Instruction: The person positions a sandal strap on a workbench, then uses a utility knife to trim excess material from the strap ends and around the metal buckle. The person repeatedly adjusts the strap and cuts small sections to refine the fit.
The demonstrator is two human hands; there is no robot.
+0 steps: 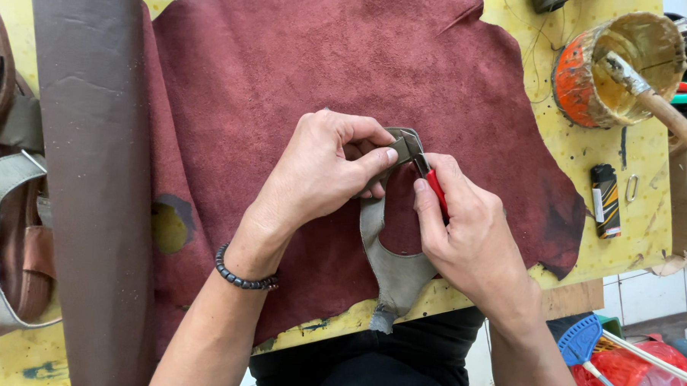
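Your left hand pinches the top of a grey-green leather strap piece, thumb on the near face and fingers curled behind, right where the strip folds over. Your right hand closes around a small red-handled tool, its dark tip meeting the fold just beside your left thumb. I cannot tell whether it is a blade or a plier.

The strap piece hangs from that pinch down toward your body, curving into a wider tab that lies over the edge of the yellow worktable. Under both hands the big dark-red suede hide spreads out.

Judging by its drape, the strap is light, thin and floppy, so it likely gives no resistance of its own; hold it close to the tool tip, as you do, or the fold may slip or twist. The suede face probably grips your fingers well.

Away from your grip, beyond the right hand, stand a glue pot with a brush and a lighter. Beyond your left arm lie a brown leather roll and a bag.
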